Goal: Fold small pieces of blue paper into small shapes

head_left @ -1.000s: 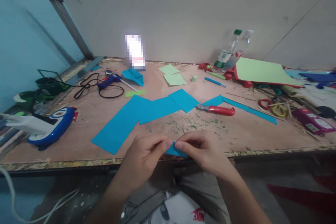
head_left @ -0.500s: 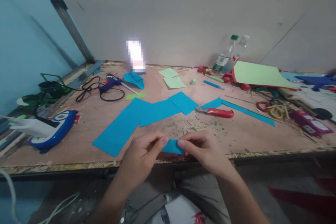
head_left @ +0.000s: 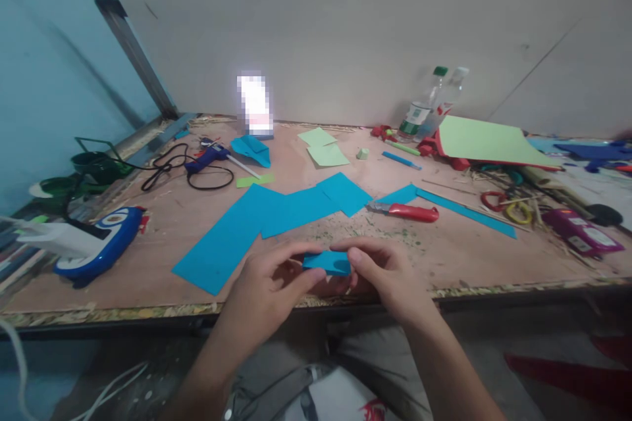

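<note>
A small folded piece of blue paper (head_left: pixel 328 263) is held between both hands just above the table's front edge. My left hand (head_left: pixel 269 283) grips its left end, thumb in front and fingers behind. At the right end, my right hand (head_left: pixel 388 273) pinches it with the thumb on top; some of its fingers are hidden behind the paper. Beyond the hands lie flat sheets of blue paper (head_left: pixel 222 237), partly overlapping. A red-handled utility knife (head_left: pixel 412 212) rests beside them, its blade end touching the blue paper. To its right is a thin blue strip (head_left: pixel 467 214).
A blue glue gun (head_left: pixel 210 159) with its black cord lies at the left, behind a blue power strip (head_left: pixel 116 237). Two bottles (head_left: pixel 417 118) stand against the wall. Pale green paper (head_left: pixel 488 138), scissors (head_left: pixel 518 212) and a purple box (head_left: pixel 582 230) are at the right.
The blue paper in my hands has moved slightly up and now looks narrower, with a fold showing. My left thumb has shifted to its lower front edge. Both hands still grip it.
</note>
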`<control>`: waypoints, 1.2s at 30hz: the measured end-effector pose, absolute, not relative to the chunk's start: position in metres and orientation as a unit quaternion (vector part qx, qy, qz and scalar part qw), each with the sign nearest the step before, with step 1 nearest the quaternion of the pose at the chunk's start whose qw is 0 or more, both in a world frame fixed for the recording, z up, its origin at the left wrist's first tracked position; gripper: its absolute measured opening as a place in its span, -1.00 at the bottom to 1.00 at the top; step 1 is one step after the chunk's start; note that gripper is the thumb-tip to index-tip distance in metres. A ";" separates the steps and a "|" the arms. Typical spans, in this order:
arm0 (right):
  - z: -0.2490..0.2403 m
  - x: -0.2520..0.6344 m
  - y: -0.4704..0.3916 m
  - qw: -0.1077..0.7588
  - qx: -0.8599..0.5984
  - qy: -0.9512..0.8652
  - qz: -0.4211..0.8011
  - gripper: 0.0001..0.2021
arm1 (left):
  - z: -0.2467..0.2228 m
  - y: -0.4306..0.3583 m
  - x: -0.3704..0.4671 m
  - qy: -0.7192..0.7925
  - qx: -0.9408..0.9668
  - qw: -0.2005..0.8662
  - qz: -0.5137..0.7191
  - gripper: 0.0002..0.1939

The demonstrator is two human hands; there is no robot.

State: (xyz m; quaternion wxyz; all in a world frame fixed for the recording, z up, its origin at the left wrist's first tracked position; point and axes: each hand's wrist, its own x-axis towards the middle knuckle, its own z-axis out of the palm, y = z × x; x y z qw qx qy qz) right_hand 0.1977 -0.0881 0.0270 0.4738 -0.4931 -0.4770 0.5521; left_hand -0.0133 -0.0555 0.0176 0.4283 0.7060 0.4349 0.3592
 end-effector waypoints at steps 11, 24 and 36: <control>0.020 0.196 -0.085 0.443 -0.449 -0.485 0.606 -0.72 | 0.020 -0.053 -0.013 0.444 0.641 0.507 0.367 -0.75; 0.027 0.197 -0.085 0.404 -0.527 -0.488 0.567 -0.62 | 0.016 -0.059 -0.013 0.421 0.621 0.546 0.373 -0.78; 0.018 0.198 -0.086 0.460 -0.485 -0.466 0.580 -0.72 | 0.018 -0.058 -0.012 0.395 0.626 0.570 0.357 -0.68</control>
